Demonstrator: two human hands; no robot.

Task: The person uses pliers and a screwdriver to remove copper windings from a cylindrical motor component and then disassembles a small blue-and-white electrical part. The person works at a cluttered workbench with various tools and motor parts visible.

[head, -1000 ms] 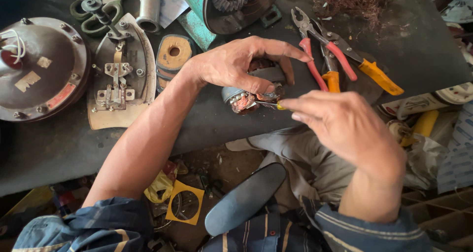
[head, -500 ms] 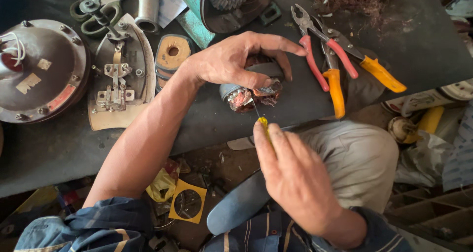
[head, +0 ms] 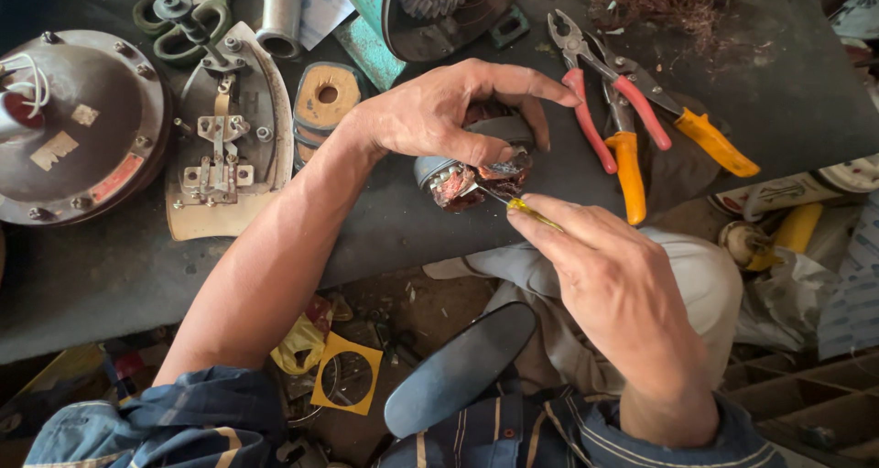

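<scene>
On the dark bench (head: 110, 276), a round brown cover (head: 78, 125) at far left bears pale rectangular labels and a red strip; pliers (head: 623, 129) lie right. At the bench's near edge the left hand (head: 439, 111) grasps a small armature (head: 472, 170), its wound end facing the person. The right hand (head: 623, 285) pinches a yellow-handled screwdriver (head: 513, 202), its long axis slanting up-left, tip in the windings.

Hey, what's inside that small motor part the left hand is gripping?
Inside the small motor part, reddish copper windings show at its open end, with the tip of the yellow-handled screwdriver from the right hand poking in. The left hand covers the rest.
</scene>
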